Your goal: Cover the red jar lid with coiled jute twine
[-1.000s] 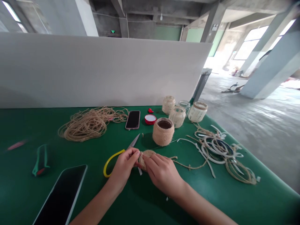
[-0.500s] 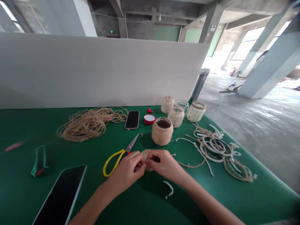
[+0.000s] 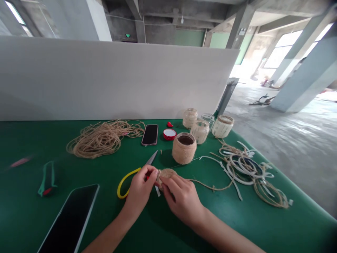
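Note:
Between my hands is a small round coil of tan twine (image 3: 168,172), held just above the table. My left hand (image 3: 139,188) pinches its left edge between thumb and fingers. Curled over the near right side, my right hand (image 3: 183,196) grips it too and hides part of it. A length of twine (image 3: 207,187) runs off to the right from behind the right hand. Just beyond the coil stands a twine-wrapped jar (image 3: 184,153). Scissors with yellow handles (image 3: 122,182) lie partly behind my left hand, and a short white strip (image 3: 157,191) shows between the hands.
At the back left lies a heap of twine (image 3: 97,140), with a phone (image 3: 150,135) and red lid (image 3: 170,134) beside it. Several jars (image 3: 200,131) stand behind. Tangled white strips and twine (image 3: 243,163) lie right; a tablet (image 3: 70,218) and green cutter (image 3: 47,181) left.
The coil has been lifted and tipped. My left hand has turned more upright at its edge, and my right hand has rolled over, now covering the curved white strip. The view has shifted slightly.

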### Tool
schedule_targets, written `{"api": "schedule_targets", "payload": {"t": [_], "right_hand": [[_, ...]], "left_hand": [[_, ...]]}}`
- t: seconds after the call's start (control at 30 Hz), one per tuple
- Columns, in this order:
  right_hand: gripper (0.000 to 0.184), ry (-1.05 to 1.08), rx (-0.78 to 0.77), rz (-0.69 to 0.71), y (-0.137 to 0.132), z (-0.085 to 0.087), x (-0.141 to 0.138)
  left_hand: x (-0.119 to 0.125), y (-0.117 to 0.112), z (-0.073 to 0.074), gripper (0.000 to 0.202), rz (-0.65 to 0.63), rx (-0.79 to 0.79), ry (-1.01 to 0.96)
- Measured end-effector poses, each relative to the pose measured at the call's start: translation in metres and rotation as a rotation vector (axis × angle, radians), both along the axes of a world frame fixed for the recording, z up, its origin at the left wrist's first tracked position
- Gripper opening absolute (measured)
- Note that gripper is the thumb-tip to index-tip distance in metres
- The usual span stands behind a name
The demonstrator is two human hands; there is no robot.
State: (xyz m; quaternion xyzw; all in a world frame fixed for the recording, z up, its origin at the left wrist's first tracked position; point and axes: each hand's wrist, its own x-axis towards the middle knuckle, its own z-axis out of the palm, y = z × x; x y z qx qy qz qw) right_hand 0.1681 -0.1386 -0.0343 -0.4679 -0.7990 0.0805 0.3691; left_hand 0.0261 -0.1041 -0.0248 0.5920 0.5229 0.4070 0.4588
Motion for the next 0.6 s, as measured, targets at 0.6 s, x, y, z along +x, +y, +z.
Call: {"api": "schedule_targets", "payload": {"t": [0.6], "right_hand": [[0.009, 0.366, -0.498, -0.002, 0.018, 0.012, 0.014]], "left_hand": [[-0.007, 0.003, 0.004, 0.016, -0.303, 0.446, 0.636]]}}
